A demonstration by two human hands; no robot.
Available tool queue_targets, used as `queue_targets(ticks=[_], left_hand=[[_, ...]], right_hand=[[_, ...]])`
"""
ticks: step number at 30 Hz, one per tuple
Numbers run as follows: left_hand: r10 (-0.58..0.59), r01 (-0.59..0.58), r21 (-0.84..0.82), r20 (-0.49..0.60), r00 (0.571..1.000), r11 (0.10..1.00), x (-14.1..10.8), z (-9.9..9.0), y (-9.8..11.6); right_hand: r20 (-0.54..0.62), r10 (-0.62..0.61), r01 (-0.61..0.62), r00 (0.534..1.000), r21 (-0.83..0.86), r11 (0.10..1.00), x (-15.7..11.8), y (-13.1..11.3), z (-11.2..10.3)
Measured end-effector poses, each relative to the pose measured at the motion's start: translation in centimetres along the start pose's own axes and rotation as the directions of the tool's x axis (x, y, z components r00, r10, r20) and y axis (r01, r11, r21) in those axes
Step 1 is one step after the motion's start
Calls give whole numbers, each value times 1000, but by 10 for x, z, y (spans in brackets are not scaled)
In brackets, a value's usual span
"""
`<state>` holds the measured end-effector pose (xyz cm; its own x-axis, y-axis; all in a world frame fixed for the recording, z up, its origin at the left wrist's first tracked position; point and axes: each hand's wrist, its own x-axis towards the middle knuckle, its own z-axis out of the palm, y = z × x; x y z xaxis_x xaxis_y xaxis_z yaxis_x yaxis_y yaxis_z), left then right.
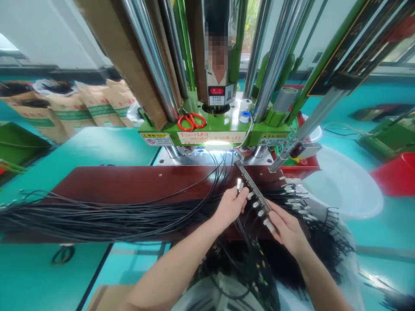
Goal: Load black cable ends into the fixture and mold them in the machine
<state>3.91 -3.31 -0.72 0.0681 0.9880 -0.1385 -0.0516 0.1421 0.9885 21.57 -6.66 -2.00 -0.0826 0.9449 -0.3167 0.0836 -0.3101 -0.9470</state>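
Note:
My right hand (287,226) grips the near end of a long dark metal bar (249,180), which slants up and away toward the press. Several small silvery connectors (256,204) sit in a row along the bar's left side. Closed in a pinch, my left hand (231,205) holds a cable connector (239,185) upright beside the bar. Black cables hang below my left hand. To the left, a thick bundle of black cables (123,216) lies across the brown board (106,183). More cable ends with metal connectors (296,201) lie right of the bar.
A green press (220,129) with steel columns stands ahead, its work area lit. Red-handled scissors (192,122) rest on it. At right are a white tub (343,185) and a red bucket (398,177). Paper sacks (69,110) stand at left. Black parts (301,246) fill a bag near my right arm.

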Motion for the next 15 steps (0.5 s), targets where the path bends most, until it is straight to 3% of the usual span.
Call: queue_targets(ticks=[3,5,9,15], left_hand=[[97,-109,-66,-162,982,992,1,-6,7],[75,-116,-167,-235,969,979,2,-8,9],[-64,28,-280,-120,991,959,1,-3,3],[-67,59,-179,-35,997,982,4,1,-4]], right_hand=[[-56,64,-59,996,99,993,1,-2,-1],[-58,77,-70,995,119,990,2,-2,-1],[-4,39,-39,999,90,995,1,-3,-1],[30,-24,24,999,24,999,-1,-4,1]])
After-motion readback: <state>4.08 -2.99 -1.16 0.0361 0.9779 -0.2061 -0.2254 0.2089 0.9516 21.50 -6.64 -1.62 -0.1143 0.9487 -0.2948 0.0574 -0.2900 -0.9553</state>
